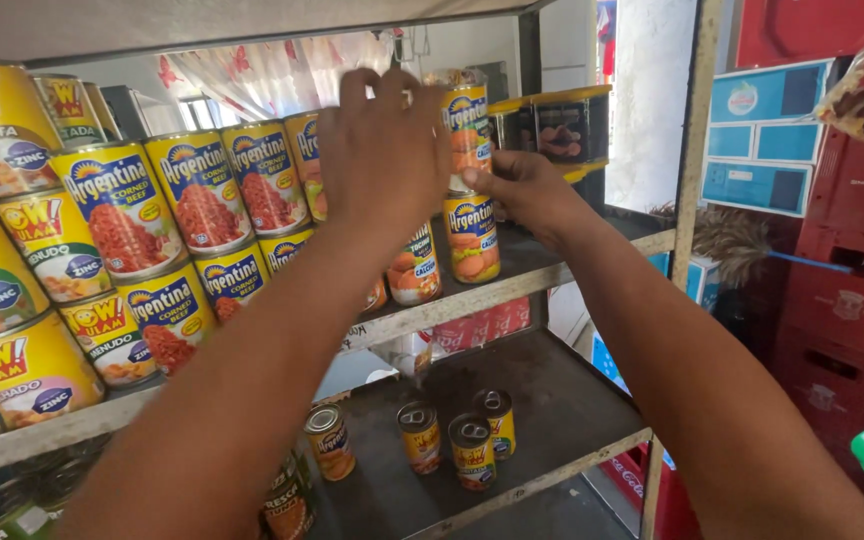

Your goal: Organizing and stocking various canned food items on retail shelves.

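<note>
The metal shelf (512,285) is carrying rows of yellow cans. Against the stacked pair of tall cans (470,190) near its middle, the left hand (384,150) is spreading its grip over neighbouring cans, what it clasps hidden; the right hand (527,190) is pinching the stack's joint, best kept squarely aligned.

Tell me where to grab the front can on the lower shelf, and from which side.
Take the front can around its round side wall, coming from above and the open front edge of the lower shelf. It stands upright with its pull-tab lid up, and other cans crowd it behind and to the left.
</note>
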